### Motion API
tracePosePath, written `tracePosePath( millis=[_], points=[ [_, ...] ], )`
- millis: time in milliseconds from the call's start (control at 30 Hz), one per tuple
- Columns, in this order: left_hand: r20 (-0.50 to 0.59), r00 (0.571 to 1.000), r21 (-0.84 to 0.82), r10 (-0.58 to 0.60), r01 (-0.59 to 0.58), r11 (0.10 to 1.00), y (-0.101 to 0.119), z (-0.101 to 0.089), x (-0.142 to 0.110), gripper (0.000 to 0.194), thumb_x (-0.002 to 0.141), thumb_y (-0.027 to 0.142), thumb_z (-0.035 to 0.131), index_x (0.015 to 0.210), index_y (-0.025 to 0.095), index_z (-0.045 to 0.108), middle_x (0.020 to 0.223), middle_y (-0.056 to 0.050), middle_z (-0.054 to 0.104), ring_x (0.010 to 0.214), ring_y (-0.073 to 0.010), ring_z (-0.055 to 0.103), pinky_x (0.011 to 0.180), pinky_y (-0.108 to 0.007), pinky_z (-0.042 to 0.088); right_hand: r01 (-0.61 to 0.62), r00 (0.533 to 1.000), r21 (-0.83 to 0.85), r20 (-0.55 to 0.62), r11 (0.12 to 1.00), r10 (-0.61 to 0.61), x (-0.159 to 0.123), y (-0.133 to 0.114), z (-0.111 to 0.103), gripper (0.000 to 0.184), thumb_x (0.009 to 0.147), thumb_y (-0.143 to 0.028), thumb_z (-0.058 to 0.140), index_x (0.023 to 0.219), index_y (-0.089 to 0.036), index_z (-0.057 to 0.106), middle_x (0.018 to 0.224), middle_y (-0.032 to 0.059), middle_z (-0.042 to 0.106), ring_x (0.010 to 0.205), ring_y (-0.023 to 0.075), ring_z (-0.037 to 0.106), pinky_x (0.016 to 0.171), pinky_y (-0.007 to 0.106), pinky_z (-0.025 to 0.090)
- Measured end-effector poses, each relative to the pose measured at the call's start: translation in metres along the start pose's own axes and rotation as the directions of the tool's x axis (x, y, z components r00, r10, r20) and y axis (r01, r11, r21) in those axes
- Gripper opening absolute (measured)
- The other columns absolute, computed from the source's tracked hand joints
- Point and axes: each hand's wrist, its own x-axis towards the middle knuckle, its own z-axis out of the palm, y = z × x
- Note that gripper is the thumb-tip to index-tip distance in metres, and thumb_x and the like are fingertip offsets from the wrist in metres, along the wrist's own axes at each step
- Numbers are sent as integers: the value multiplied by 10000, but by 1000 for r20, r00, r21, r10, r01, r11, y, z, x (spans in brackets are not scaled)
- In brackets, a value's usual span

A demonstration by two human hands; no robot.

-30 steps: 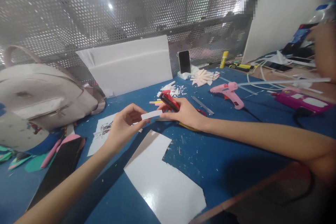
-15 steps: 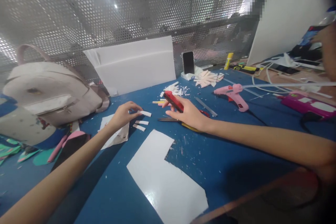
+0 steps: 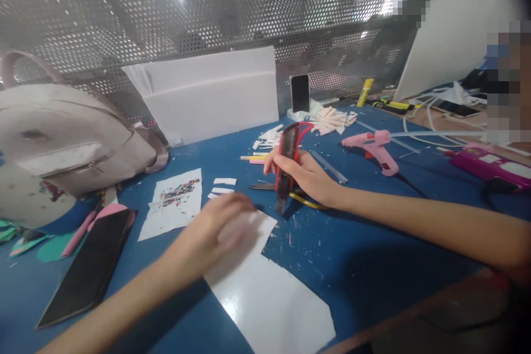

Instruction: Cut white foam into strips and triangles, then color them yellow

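Observation:
My right hand (image 3: 305, 171) grips a red-and-black box cutter (image 3: 286, 160), held upright with its blade end down close to the blue table. Beneath that hand lies a pair of scissors (image 3: 262, 186), partly covered. My left hand (image 3: 228, 227), blurred by motion, is over the upper left of a white cut board (image 3: 282, 293); its thumb and fingers look apart, with nothing visible between them. Short white strips (image 3: 225, 181) lie just beyond it. Left of them is a white sheet (image 3: 166, 221) with small colourful bits on it.
A pink glue gun (image 3: 375, 149) and a magenta tool (image 3: 489, 163) lie at right. A phone (image 3: 300, 94) stands at the back beside white scraps (image 3: 334, 119). A backpack (image 3: 78, 138) and a black flat piece (image 3: 89, 265) occupy the left.
My left hand has let go of a white strip, now with the others, and moved right and nearer over the board. My right hand has turned the box cutter upright, blade end down.

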Motion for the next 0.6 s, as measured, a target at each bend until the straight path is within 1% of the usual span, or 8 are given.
tracePosePath(
  millis=[67, 133, 200, 267, 400, 467, 533, 600],
  points=[
    [90, 985, -36, 145, -142, 989, 31, 24, -18, 393, 927, 403, 548, 1293, 262, 524, 1359, -37, 546, 1235, -171, 520, 1029, -275, 466, -5, 1000, -29, 17, 1000, 6, 0, -2, -1, 355, 965, -451, 427, 779, -192, 582, 697, -21, 506, 604, 97, 488, 612, 252, 445],
    [-25, 916, 116, 401, -396, 911, 52, 50, -31, 386, 978, 363, 471, 1327, 205, 522, 1353, -38, 582, 1248, -167, 522, 1078, -288, 430, -13, 998, -57, 53, 998, 16, -1, -1, -2, 377, 963, -491, 420, 799, -199, 592, 667, -31, 480, 552, 89, 466, 554, 244, 425],
    [-136, 852, 320, 506, -446, 836, 64, 71, -36, 378, 1024, 355, 327, 1302, 251, 561, 1333, 26, 607, 1208, -155, 563, 1021, -283, 478, 3, 996, -81, 87, 997, 4, -2, 2, -2, 360, 957, -494, 444, 835, -198, 608, 681, -26, 498, 577, 94, 495, 558, 244, 422],
    [-49, 843, 410, 535, -472, 781, 71, 81, -35, 358, 1014, 340, 371, 1296, 251, 571, 1307, 39, 625, 1165, -170, 602, 966, -291, 523, 6, 993, -102, 121, 995, 7, -3, 6, -2, 327, 951, -464, 477, 849, -187, 618, 727, -11, 546, 643, 108, 536, 598, 252, 433],
    [3, 850, 380, 527, -488, 785, 77, 73, -29, 372, 980, 302, 465, 1338, 229, 534, 1290, -41, 637, 1156, -208, 616, 992, -340, 513, -31, 974, -223, 213, 974, 80, -11, 4, -11, 233, 924, -372, 534, 820, -176, 609, 751, 3, 603, 647, 125, 552, 639, 275, 451],
    [15, 828, 382, 561, -523, 762, 77, 63, -30, 373, 967, 280, 495, 1337, 251, 528, 1319, -23, 614, 1171, -187, 602, 1030, -329, 485, 18, 961, -334, 265, 942, 75, -18, -2, -23, 168, 910, -304, 537, 829, -177, 612, 790, 12, 621, 705, 140, 578, 702, 288, 459],
    [92, 779, 426, 620, -594, 682, 76, 51, -33, 329, 970, 306, 484, 1284, 267, 575, 1366, 29, 576, 1206, -149, 569, 1068, -280, 459, 71, 945, -433, 318, 899, 78, -26, -9, -38, 133, 904, -250, 522, 855, -179, 624, 880, 30, 642, 818, 162, 604, 764, 295, 454],
    [239, 705, 516, 667, -675, 528, 75, 39, -41, 391, 984, 408, 400, 1322, 288, 555, 1468, 78, 463, 1334, -129, 451, 1127, -223, 397, 42, 917, -489, 365, 871, 161, -34, -16, -52, 127, 905, -232, 521, 933, -193, 638, 879, 22, 653, 789, 149, 611, 707, 270, 453]
  ],
)
